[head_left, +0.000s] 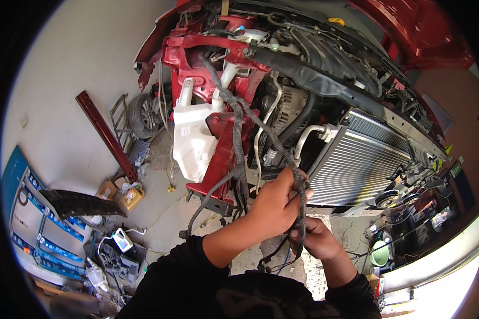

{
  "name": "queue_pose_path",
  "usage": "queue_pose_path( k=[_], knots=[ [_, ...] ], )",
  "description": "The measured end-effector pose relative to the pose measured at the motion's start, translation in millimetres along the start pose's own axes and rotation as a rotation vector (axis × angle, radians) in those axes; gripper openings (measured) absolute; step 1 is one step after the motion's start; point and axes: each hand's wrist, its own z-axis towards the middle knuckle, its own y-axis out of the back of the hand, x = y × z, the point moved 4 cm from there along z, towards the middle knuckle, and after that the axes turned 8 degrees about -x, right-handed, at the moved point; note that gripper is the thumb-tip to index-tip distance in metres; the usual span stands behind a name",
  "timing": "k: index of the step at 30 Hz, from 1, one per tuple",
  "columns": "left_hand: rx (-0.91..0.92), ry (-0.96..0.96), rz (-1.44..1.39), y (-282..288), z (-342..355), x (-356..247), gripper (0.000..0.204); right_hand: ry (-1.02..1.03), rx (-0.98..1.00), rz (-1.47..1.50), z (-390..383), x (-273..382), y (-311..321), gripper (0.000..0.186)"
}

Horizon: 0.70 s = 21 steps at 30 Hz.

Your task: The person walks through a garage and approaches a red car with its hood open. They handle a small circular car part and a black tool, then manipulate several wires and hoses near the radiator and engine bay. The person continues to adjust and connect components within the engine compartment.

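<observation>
A dark, tape-wrapped wiring harness (271, 135) runs down from the front of a red car with its front end stripped. My left hand (278, 204) is closed round it, close to the radiator's lower left corner. Lower down, my right hand (315, 237) grips the same harness near its loose lower end, where thin wires and a connector (263, 264) hang. Another branch of the harness (238, 141) drops to the left of my left hand. Behind my hands stands the silver radiator (356, 165). Left of the harness hangs a white plastic reservoir (194, 138).
A black crossbar (314, 74) spans the car's front above the radiator. On the left, a red metal beam (106, 135) leans on the wall near a wheel (142, 117). Bottles and loose parts (123, 240) lie at lower left; a green bowl (380, 253) sits at right.
</observation>
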Motion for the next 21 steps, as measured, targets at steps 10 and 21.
queue_pose_path(
  k=[10,21],
  knots=[
    [0.459,0.33,-0.007,4,-61,72,0.081,0.223,-0.31,-0.432,-11,-4,15,0.012],
    [0.813,0.39,-0.174,-10,-94,120,0.118,0.299,-0.579,-0.271,-2,4,22,0.021]
  ],
)
